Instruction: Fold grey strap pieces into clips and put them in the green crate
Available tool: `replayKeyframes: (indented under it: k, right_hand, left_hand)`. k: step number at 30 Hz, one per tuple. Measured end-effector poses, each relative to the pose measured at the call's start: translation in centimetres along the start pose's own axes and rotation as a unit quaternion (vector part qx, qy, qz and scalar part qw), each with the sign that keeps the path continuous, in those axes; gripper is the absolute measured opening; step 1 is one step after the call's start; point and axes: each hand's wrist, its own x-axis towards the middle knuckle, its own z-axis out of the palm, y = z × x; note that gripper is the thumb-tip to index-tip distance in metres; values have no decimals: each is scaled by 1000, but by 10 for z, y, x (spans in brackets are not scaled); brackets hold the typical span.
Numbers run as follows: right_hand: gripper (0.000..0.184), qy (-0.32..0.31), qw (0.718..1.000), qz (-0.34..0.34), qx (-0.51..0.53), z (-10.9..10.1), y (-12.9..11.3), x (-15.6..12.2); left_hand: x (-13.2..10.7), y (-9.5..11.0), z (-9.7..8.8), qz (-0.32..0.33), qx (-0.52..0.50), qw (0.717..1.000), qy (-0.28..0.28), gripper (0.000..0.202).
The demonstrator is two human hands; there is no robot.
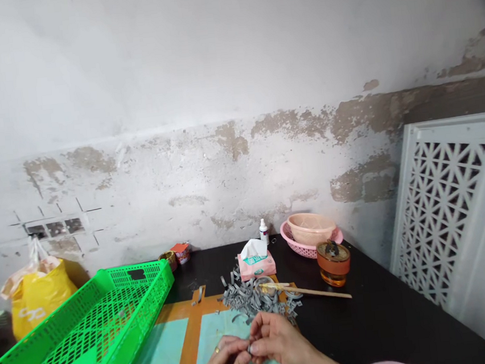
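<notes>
My left hand, with a ring on one finger, meets my right hand low in the head view. The fingertips of both hands are pinched together on a small grey strip, mostly hidden by the fingers. Just beyond them lies a loose pile of grey strips on a light blue sheet with brown tape. A small round dish sits in the pile, and a wooden stick rests across it, its left end smeared yellowish.
A green mesh crate on the left holds more grey strips. Behind the pile stand a pink tissue box and a white bottle. On the right are a jar of amber liquid and pink baskets. A yellow bag hangs far left.
</notes>
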Motion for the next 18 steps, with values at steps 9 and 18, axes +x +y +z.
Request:
replayKeyframes:
  k: [9, 18]
  right_hand:
    - [37, -18, 1000, 0, 20, 10, -4, -5]
    - [35, -10, 1000, -13, 26, 16, -5, -7]
  left_hand:
    - [-1, 6, -6, -27, -9, 999, -30, 21]
    - [-2, 0, 0, 2, -25, 1000, 14, 27]
